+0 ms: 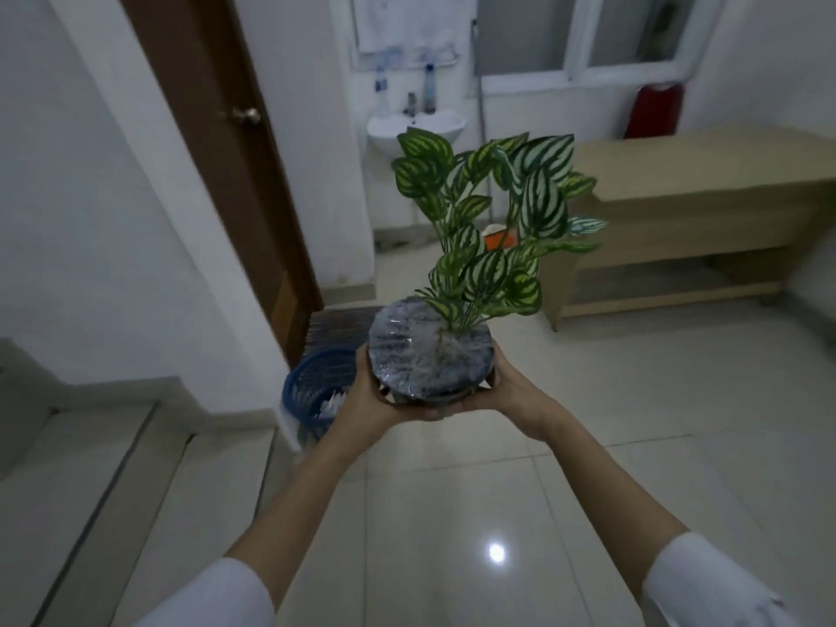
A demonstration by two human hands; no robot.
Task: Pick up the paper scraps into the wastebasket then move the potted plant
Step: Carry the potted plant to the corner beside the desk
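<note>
potted plant (429, 355): it is up in the air over the floor, in the middle of the view, held in two hands. Its green leaves with pale stripes lean to the far right. The top of the pot is covered with a shiny clear wrap.
left hand (362, 400): it grips the left side of the pot, with the fingers curled round under it.
right hand (511, 391): it holds the right side of the pot and the fingers curl under the bottom.
sleeves (235, 590): white, at the near ends of both bare arms.
wastebasket (312, 382): blue, on the floor just left of the left hand, beside the wall corner.
paper scraps (332, 405): white bits lie inside the wastebasket.
floor (452, 491): pale shiny tiles, with a bright spot of light near the middle.
door (217, 151): brown, on the far left, with a round knob.
mat (339, 328): dark, on the floor at the foot of the door, behind the wastebasket.
sink (416, 126): white, on the far wall, with bottles on it.
desk (701, 192): light wood, on the far right.
red thing (656, 110): it is behind the desk, too blurry to tell what it is.
</note>
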